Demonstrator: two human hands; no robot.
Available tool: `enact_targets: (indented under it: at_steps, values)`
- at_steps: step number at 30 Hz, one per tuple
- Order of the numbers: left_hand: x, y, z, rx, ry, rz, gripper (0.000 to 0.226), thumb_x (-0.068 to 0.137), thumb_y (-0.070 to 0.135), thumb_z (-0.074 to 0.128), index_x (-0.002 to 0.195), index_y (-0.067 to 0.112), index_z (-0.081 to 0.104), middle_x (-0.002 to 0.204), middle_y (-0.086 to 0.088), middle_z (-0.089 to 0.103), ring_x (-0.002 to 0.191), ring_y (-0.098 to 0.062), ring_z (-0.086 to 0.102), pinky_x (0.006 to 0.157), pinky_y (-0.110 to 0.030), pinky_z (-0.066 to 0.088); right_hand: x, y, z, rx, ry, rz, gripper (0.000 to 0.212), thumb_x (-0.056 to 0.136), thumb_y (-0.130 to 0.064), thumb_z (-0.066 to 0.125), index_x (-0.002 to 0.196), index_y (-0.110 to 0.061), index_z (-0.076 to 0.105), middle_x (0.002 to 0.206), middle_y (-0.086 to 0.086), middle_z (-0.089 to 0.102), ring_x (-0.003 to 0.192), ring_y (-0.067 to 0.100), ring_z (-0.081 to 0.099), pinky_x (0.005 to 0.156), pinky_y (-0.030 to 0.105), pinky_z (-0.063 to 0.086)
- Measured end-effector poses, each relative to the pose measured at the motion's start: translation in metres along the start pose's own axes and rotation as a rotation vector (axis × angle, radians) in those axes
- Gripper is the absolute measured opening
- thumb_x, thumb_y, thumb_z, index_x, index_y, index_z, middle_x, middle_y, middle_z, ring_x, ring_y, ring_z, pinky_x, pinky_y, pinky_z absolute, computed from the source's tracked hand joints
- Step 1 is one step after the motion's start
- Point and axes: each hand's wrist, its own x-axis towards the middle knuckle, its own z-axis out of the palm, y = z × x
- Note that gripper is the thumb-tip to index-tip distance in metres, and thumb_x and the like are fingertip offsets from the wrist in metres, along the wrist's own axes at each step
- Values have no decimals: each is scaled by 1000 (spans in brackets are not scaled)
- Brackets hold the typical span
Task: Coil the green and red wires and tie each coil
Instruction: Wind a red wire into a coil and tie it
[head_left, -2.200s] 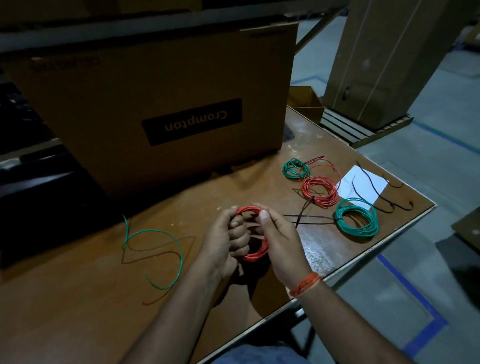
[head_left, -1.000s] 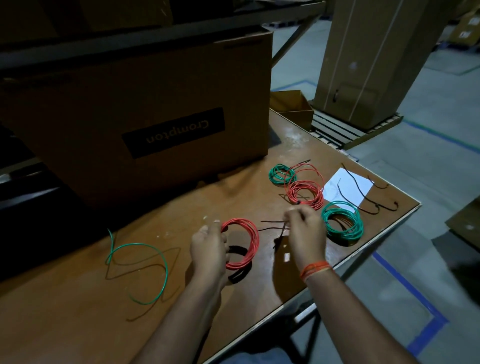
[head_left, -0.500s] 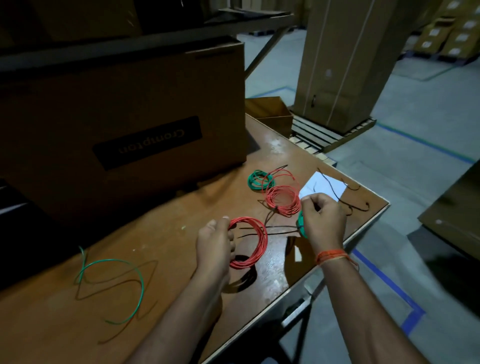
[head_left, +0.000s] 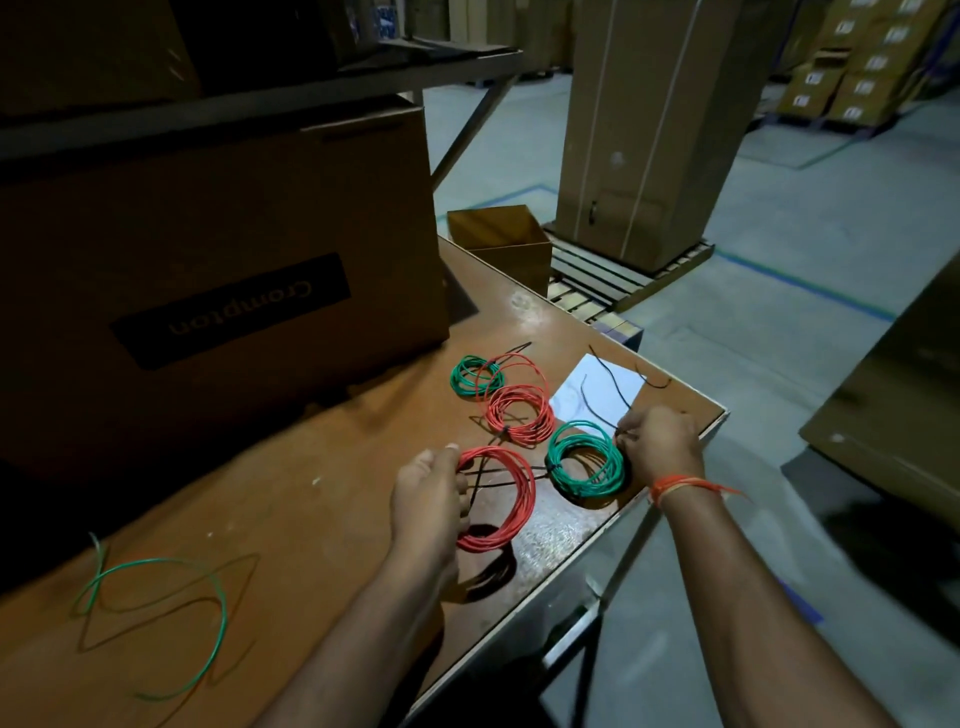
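Observation:
My left hand (head_left: 428, 493) grips a red wire coil (head_left: 511, 499) by its left side and holds it upright just above the brown table (head_left: 291, 499). My right hand (head_left: 660, 447) is at the table's right edge, fingers pinched on a thin black tie (head_left: 597, 400) that runs up over a white paper (head_left: 597, 392). A green coil (head_left: 587, 460) lies flat just left of that hand. Behind it lie a red coil (head_left: 517, 413) and a small green coil (head_left: 472, 375). A loose green wire (head_left: 156, 597) lies uncoiled at the near left.
A big cardboard box (head_left: 218, 270) printed "Crompton" stands at the back of the table. A small open carton (head_left: 498, 241) sits at the far corner. More black ties (head_left: 498, 480) lie under the held coil. The table's edge drops off close to my right hand.
My right hand left the red coil, reached right across the table and pinched a black tie beside the green coil. My left hand alone holds the red coil now.

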Motion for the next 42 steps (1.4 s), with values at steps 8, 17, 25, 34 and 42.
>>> enact_targets:
  at_steps: [8,17,25,34,42]
  values:
    - [-5,1,-7,-27,33,-14,15,104,24,50,96,12,54,58,7,38,44,-7,30,40,-21,21,-1,-5,-9,104,117,-38,17,94,-11,58,89,-7,74,93,19,72,92,35,64,79,35,48]
    - [-9,10,-23,-73,97,10,15,105,22,48,92,16,48,53,10,36,42,-5,28,41,-22,18,-92,-115,-56,1241,-384,-177,17,104,-11,47,92,-12,59,75,0,65,70,14,58,60,21,48]
    - [-15,19,-48,-108,167,54,15,105,22,48,92,15,48,52,10,35,42,-5,28,41,-22,20,-126,-140,-28,841,-652,-376,11,89,4,67,91,-7,65,84,11,74,80,22,74,70,27,57]
    - [-25,19,-70,-126,73,-6,19,104,20,46,86,16,50,55,7,34,43,-7,25,43,-25,17,-133,-155,24,575,-110,-787,15,79,-7,81,84,-20,75,110,-8,61,102,7,61,80,33,55]
    - [-23,22,-87,-207,-38,-110,16,103,17,44,92,13,54,57,6,32,47,-8,22,43,-23,13,-139,-158,35,711,-138,-799,15,80,-1,79,85,-15,77,97,-5,68,93,17,66,75,40,55]
